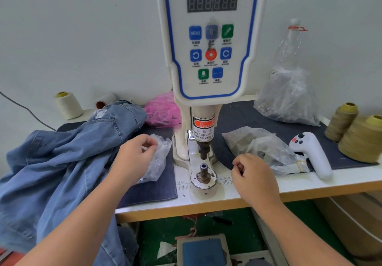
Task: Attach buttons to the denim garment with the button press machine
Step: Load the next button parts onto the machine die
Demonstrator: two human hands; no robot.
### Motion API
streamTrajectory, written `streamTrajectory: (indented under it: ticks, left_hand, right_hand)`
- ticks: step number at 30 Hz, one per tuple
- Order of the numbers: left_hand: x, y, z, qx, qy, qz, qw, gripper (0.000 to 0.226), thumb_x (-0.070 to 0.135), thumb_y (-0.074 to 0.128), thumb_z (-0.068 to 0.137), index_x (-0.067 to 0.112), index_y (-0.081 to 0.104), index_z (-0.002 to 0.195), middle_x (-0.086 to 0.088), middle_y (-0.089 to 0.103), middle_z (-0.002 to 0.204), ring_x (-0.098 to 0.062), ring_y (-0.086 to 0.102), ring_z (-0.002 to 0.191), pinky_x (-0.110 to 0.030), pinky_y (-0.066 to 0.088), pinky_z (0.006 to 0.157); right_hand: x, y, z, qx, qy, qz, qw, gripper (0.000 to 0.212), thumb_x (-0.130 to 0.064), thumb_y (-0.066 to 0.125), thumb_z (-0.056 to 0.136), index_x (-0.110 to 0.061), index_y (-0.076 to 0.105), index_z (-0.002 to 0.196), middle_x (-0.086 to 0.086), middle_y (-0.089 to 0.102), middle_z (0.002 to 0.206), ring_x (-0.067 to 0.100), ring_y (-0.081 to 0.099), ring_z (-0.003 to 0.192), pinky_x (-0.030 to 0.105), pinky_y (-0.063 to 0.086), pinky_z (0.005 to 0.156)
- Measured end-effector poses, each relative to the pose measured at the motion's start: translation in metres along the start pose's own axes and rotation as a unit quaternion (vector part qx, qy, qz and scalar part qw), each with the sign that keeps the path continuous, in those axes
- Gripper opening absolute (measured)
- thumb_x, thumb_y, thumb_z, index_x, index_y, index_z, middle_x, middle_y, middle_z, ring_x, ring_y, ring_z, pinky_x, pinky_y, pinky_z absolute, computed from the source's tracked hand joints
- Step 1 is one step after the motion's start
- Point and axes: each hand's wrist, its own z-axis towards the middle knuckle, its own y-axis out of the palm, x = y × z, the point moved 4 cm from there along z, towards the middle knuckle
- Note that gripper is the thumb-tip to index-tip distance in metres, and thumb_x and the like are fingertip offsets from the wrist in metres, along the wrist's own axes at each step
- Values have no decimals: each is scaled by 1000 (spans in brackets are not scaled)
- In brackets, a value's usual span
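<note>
1. The left hand (135, 156) reaches in from the lower left, forearm bare, and hovers over a small clear plastic bag (158, 158) lying on the dark cloth mat (153, 189); its fingers are curled and the thumb meets the fingertips, pinching at the bag's upper edge or something tiny there; which of the two is too small to tell
2. The right hand (253, 176) comes in from the lower right, knuckles up, fingers curled inward with thumb against forefinger near the front edge of the table (310, 185); it looks to pinch something small, but whatever it holds is hidden, so I cannot tell its grasp for certain
3. The button press machine (208, 59) stands between the two hands, its white control panel facing the camera; the upper punch (203, 152) hangs apart from the lower die (203, 170), with nothing between them
4. The denim garment (62, 162) lies heaped to the left of the machine, spilling off the table's edge toward the person, just beside the left forearm
5. A crumpled clear bag (262, 148) sits right of the machine, just behind the right hand; a white handheld controller (312, 154) lies beside it
6. Thread cones (359, 135) stand at the far right, a cream cone (68, 104) at the back left, a pink bag (163, 108) behind the denim
</note>
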Motion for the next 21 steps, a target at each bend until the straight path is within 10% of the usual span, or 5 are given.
streamTrajectory:
  ticks: [21]
  left_hand:
    - [60,45,-47,-173,32,-126,976,10,20,62,96,26,65,89,20,65,63,7,56,53,-6,40,52]
  right_hand:
    - [-1,-2,-2,11,-7,24,1000,8,-16,61,88,-18,69,90,-9,59,79,8,53,75,24,47,63]
